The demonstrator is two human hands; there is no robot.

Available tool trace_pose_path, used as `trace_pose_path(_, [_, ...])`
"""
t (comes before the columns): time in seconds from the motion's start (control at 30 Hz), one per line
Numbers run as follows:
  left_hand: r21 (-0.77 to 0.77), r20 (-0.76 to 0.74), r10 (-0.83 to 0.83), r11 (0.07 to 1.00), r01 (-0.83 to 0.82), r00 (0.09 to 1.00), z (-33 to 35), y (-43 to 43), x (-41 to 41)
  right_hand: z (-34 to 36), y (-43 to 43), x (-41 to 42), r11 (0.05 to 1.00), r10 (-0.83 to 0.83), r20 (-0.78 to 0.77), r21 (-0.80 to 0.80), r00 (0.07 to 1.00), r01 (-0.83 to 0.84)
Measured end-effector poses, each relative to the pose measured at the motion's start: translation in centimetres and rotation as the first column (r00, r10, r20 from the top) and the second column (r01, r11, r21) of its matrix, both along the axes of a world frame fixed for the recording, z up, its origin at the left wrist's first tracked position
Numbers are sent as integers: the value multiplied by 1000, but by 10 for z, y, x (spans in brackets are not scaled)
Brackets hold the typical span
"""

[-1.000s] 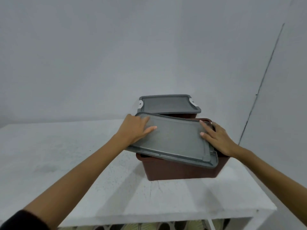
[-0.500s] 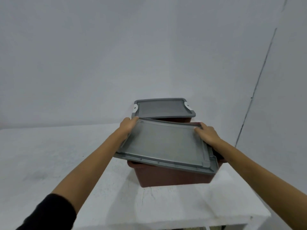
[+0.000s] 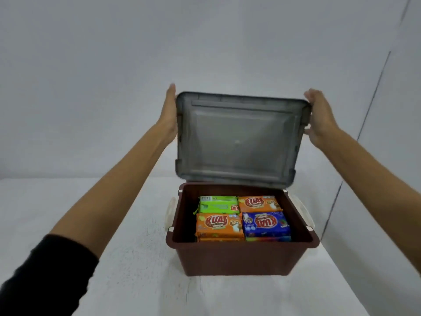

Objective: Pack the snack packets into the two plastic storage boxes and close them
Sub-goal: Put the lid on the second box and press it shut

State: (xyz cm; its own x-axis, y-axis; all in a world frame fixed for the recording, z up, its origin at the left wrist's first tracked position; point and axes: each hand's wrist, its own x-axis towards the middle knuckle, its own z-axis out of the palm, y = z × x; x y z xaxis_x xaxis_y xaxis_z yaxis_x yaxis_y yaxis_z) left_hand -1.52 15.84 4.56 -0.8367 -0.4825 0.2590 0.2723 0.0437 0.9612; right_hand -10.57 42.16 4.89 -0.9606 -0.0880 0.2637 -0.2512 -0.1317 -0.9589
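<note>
1. We can reach into the brown box from above and front; the grey lid, upright over its far rim, blocks the back.
2. Snack packets fill its floor.
3. We find passing room over the table at left.

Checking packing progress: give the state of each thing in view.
grey lid: raised upright over the box's back edge, underside toward camera.
brown box: open, on white table.
snack packets: inside the box, lying flat.
white latches: unclipped, at the box's sides.
left hand: fingers straight, against lid's left edge.
right hand: holds lid's right edge.
</note>
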Motion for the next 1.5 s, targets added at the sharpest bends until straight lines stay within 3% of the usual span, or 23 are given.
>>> trace_pose_path(0.17, [150,-156,59,988,-35,986,-6,-10,4,1,2,0,992,79,-121,-92,989,-90])
trace_pose_path(0.3, [65,-25,-92,993,94,995,-59,-17,11,-46,0,6,992,94,-110,-78,990,-103])
trace_pose_path(0.47, [-22,66,-201,979,203,977,-93,-10,29,-94,2,30,995,-36,-51,-95,998,31])
trace_pose_path(0.63, [-169,259,-146,966,194,955,-136,3,56,-127,8,62,995,-94,59,48,994,91])
trace_pose_path(0.7, [-201,351,-83,966,162,933,-149,13,67,-142,14,72,977,-110,70,190,991,95])
trace_pose_path(0.77, [-282,381,-13,951,130,924,-162,15,70,-157,22,81,920,-93,-24,381,995,95])
trace_pose_path(0.8, [-411,383,25,900,146,923,-167,17,73,-162,26,87,885,-76,-73,455,994,102])
trace_pose_path(0.87, [-698,378,148,694,177,914,-174,20,80,-169,35,97,800,-30,-134,591,991,104])
trace_pose_path(0.9, [-765,374,184,615,190,909,-175,24,85,-172,39,101,745,-6,-147,659,989,102])
trace_pose_path(0.97, [-792,398,208,569,220,894,-174,28,95,-177,46,113,684,12,-155,722,988,105])
trace_pose_path(1.03, [-784,436,209,566,256,875,-173,32,104,-180,52,123,738,-11,-159,665,987,115])
trace_pose_path(1.17, [-877,381,326,425,226,866,-164,41,113,-175,57,134,777,-97,-222,592,970,213])
trace_pose_path(1.3, [-821,199,259,571,17,945,-158,40,105,-164,57,130,784,-59,-252,588,966,201])
trace_pose_path(1.37, [-799,165,296,600,-49,941,-162,37,100,-161,56,120,792,-18,-186,597,982,128])
trace_pose_path(1.43, [-690,309,350,722,-45,884,-164,34,96,-161,54,105,791,16,-12,611,1000,-5])
trace_pose_path(1.5, [-497,511,296,868,-3,807,-164,32,90,-162,50,92,784,6,149,613,989,-97])
